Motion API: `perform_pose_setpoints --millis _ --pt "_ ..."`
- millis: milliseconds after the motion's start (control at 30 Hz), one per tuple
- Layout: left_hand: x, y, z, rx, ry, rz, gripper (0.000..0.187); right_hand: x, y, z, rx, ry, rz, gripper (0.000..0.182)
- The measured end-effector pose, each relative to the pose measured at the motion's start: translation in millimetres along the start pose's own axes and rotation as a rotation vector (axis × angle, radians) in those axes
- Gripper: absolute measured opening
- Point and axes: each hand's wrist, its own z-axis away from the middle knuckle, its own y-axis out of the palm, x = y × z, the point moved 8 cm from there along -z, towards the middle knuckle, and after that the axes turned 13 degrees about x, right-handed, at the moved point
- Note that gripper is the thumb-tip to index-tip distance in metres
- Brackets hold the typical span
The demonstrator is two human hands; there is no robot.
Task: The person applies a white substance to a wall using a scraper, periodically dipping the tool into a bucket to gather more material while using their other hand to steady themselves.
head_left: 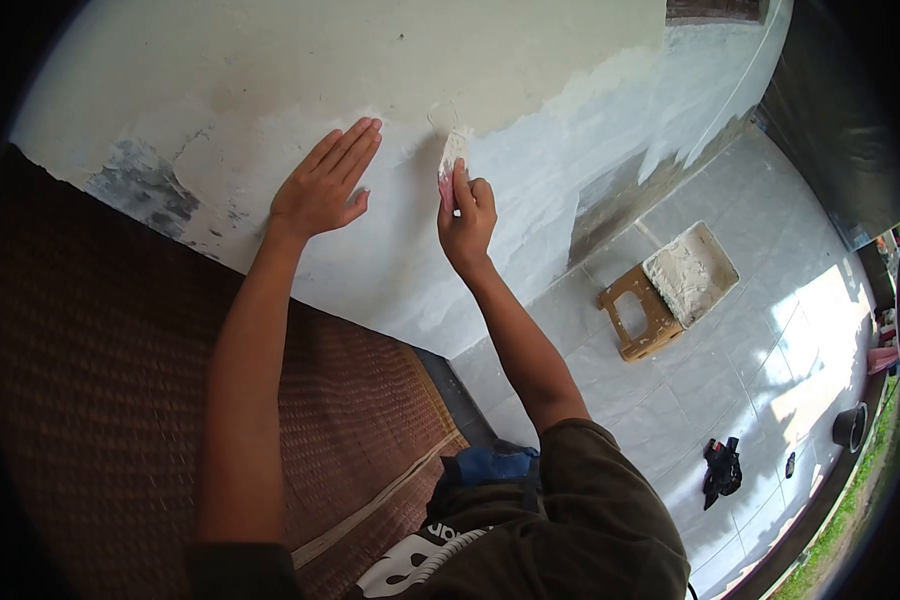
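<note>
My right hand (468, 222) is wrapped round a putty knife (453, 155) smeared with white filler, its blade up against the wall or close to it. The wall (530, 165) carries fresh whitish filler low down and older beige paint above. To the left, my left hand (328, 180) lies flat on the wall with its fingers stretched out, holding nothing. Left of that hand, a dark, peeling patch (150, 190) shows on the wall.
A tray of white filler (718, 262) rests on a brown plastic stool (638, 312) on the tiled floor. A woven mat (120, 350) spreads below left. A black bag (722, 470) and a dark bucket (850, 427) are on the right.
</note>
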Motion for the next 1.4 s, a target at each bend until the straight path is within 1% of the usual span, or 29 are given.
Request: perform_pose_setpoints --millis 67,100,167,267,300,333,400,467,533,567,600,700,733,800,833,867,967,1067,1100,1133,1200,1267,1333,1400 --pt "0.0 0.6 -0.6 0.003 0.0 -0.002 0.072 -2.8 -8.7 -31.4 -0.082 -0.073 0.091 0.051" --pt "0.0 1.1 -0.5 0.012 -0.004 -0.005 0.072 -11.2 -4.4 -39.9 -0.085 -0.071 0.094 0.051" --pt "0.4 0.9 -1.7 0.009 -0.01 -0.036 0.073 -14.8 10.3 -50.0 -0.038 -0.176 0.26 0.055" --pt "-0.4 2.9 -0.3 0.015 -0.011 -0.027 0.073 -20.7 36.4 -30.1 -0.037 -0.105 0.318 0.061" --pt "0.9 3.7 -0.6 0.015 -0.009 0.001 0.073 -23.3 44.0 -18.0 0.02 -0.048 0.293 0.062" --pt "1.2 4.2 -1.1 0.014 -0.008 0.004 0.073 -21.7 47.7 -7.3 0.014 -0.038 0.298 0.063" --pt "1.4 4.7 -0.7 0.012 -0.011 0.014 0.073 -17.9 54.8 14.7 0.067 0.026 0.238 0.062" --pt "1.3 4.3 0.3 0.015 -0.013 0.017 0.074 -5.1 46.3 35.2 0.074 0.053 0.196 0.059" --pt "2.3 3.2 -1.6 0.013 -0.019 0.018 0.074 1.9 35.4 38.4 0.153 0.095 -0.014 0.055" --pt "2.1 3.2 -1.8 0.016 -0.021 -0.001 0.074 7.2 26.7 32.2 0.085 0.041 -0.032 0.054" --pt "1.2 3.6 -0.8 0.023 -0.022 -0.02 0.074 8.4 22.7 21.5 0.089 0.041 -0.038 0.054" --pt "1.1 4.2 -0.9 0.023 -0.028 -0.021 0.073 7.4 5.4 -20.3 -0.064 -0.007 0.055 0.052" --pt "1.3 4.6 -0.6 0.027 -0.029 -0.023 0.073 4.5 8.1 -31.3 -0.063 -0.007 0.051 0.052" --pt "0.8 3.3 -0.7 0.005 -0.027 -0.033 0.074 -2.8 15.6 -45.4 -0.087 -0.008 0.152 0.053" --pt "0.6 3.7 -0.7 0.007 -0.028 -0.033 0.074 -1.5 23.0 -47.8 -0.082 -0.048 0.186 0.057" --pt "0.8 3.1 -0.9 0.006 -0.03 -0.032 0.073 0.9 29.4 -43.6 -0.08 -0.047 0.185 0.057" --pt "1.1 2.3 -1.2 0.008 -0.031 -0.023 0.072 15.8 48.1 -23.2 -0.023 -0.022 0.189 0.064" --pt "1.4 4.8 -0.8 0.016 -0.042 -0.05 0.071 27.4 55.0 8.7 0.103 0.013 0.118 0.066" --pt "1.5 5.2 -1.4 0.018 -0.049 -0.084 0.071 33.5 46.8 16.4 0.125 0.028 0.035 0.063" --pt "1.6 5.3 -1.7 0.016 -0.047 -0.083 0.071 37.1 38.6 17.0 0.124 0.029 0.038 0.063" --pt "1.2 5.0 -1.5 0.023 -0.053 -0.105 0.071 37.0 25.8 14.7 0.153 0.041 -0.114 0.065" --pt "1.0 4.1 -1.6 0.019 -0.043 -0.069 0.069 33.7 11.4 -10.3 0.045 0.036 -0.046 0.058" --pt "1.1 3.9 -1.3 0.013 -0.031 -0.037 0.068 29.3 6.2 -37.3 -0.062 0.028 -0.002 0.059" --pt "1.3 3.4 -1.2 0.001 -0.029 -0.024 0.068 26.2 17.5 -52.8 -0.064 0.034 0.051 0.059"
